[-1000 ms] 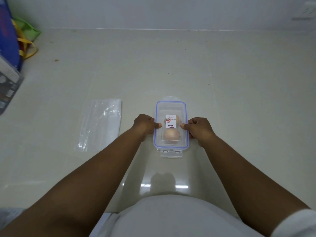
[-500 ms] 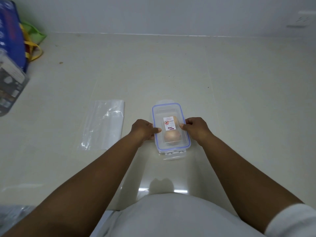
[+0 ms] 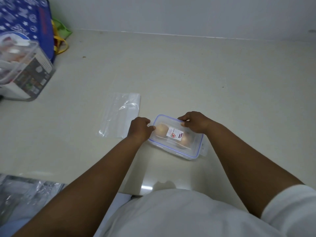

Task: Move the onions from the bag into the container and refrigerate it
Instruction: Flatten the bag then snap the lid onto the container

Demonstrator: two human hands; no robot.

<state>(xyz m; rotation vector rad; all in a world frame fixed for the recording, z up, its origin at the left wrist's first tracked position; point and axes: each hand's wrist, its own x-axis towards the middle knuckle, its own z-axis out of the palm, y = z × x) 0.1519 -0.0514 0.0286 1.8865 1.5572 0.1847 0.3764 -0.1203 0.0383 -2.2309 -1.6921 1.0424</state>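
A clear lidded container point(image 3: 191, 152) with a blue seal and a white label lies on the pale counter, turned at an angle. Two onions point(image 3: 161, 130) show through the lid, one at each end. My left hand point(image 3: 140, 128) grips the container's left end. My right hand point(image 3: 195, 123) grips its far edge. An empty clear plastic bag point(image 3: 119, 115) lies flat to the left of the container, just beyond my left hand.
A blue patterned bag point(image 3: 27, 23) with yellow handles stands at the back left, a clear box point(image 3: 24, 72) with packaging in front of it. Crinkled plastic point(image 3: 22, 195) lies at the lower left. A wall closes the counter point(image 3: 222, 74) at the back.
The container has been rotated from lengthwise to slanting across the counter. My right hand shifted to its far edge and my left to its left end. The view swung right and down.
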